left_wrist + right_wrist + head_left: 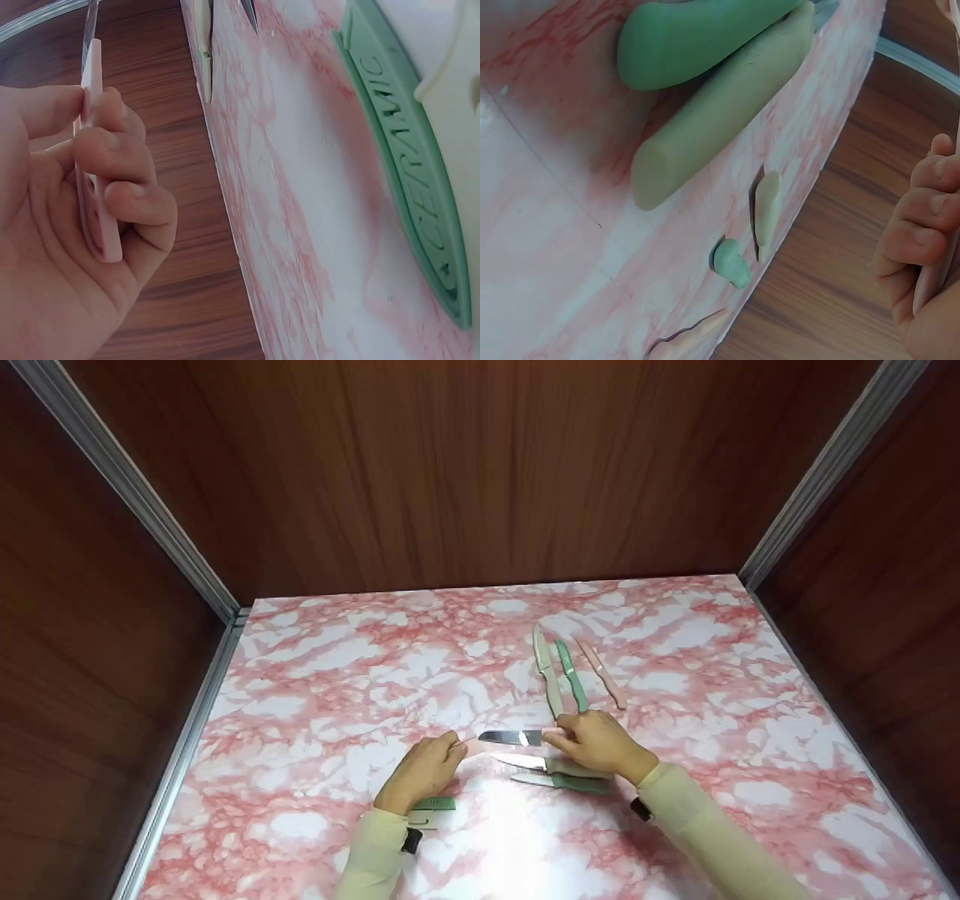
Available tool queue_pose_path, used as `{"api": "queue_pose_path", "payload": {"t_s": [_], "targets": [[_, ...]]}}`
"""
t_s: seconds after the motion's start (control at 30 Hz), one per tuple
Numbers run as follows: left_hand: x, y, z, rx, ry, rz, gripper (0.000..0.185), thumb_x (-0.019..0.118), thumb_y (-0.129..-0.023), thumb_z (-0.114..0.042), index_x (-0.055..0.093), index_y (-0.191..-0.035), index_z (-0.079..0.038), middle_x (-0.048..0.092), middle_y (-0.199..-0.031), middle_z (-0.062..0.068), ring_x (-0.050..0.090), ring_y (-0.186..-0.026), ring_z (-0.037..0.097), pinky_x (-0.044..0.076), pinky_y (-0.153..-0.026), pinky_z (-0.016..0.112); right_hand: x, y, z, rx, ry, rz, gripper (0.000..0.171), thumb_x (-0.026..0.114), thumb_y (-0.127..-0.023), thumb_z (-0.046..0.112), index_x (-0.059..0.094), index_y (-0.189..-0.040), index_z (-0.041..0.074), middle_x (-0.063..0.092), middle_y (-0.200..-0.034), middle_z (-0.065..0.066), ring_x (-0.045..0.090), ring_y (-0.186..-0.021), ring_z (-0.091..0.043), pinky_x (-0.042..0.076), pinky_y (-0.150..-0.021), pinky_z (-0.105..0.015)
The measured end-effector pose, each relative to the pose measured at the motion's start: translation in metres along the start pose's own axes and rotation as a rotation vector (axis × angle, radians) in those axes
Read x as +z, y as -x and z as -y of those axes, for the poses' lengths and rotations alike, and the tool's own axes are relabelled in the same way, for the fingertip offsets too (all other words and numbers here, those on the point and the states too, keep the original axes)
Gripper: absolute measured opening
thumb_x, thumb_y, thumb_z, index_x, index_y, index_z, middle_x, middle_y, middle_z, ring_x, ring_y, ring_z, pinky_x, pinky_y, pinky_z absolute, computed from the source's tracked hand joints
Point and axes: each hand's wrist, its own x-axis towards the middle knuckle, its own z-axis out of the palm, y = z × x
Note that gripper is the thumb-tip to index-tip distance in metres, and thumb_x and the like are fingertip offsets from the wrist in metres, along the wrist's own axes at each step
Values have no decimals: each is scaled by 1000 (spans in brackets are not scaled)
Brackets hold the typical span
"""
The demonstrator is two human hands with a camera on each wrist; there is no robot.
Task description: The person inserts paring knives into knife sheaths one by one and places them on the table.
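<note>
Between its thumb and curled fingers, my left hand holds a pink blade sheath. My right hand grips the pink handle of a knife, its dark shiny blade pointing left. The blade tip is right at the sheath's end in the head and left wrist views. Just below that blade lie two bare knives side by side, one with a cream handle, one with a green handle. A green sheath with raised lettering and a cream sheath lie by my left wrist.
Farther back on the marbled pink-and-white table lie a cream knife, a green-handled tool and a pink-handled one, side by side. Wood-grain panels rise behind the table and at both sides.
</note>
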Motion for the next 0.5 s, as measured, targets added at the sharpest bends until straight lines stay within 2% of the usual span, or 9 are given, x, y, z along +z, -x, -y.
{"api": "queue_pose_path", "payload": {"t_s": [0.27, 0.5], "targets": [[0, 1, 1, -8, -5, -4, 27, 46, -101, -28, 46, -77, -14, 37, -59, -7, 34, -50, 9, 32, -50, 26, -1, 0, 2, -9, 6, -12, 36, 55, -95, 41, 48, -67, 20, 28, -50, 13, 24, -44, -3, 24, -45, -25], [0, 1, 0, -10, -6, 2, 27, 45, -101, -29, 46, -78, -15, 37, -60, -7, 34, -50, 9, 32, -50, 26, -1, 1, 2, -28, 0, -1, 37, 54, -95, 41, 45, -66, 20, 26, -49, 13, 21, -43, -2, 22, -45, -24]]}}
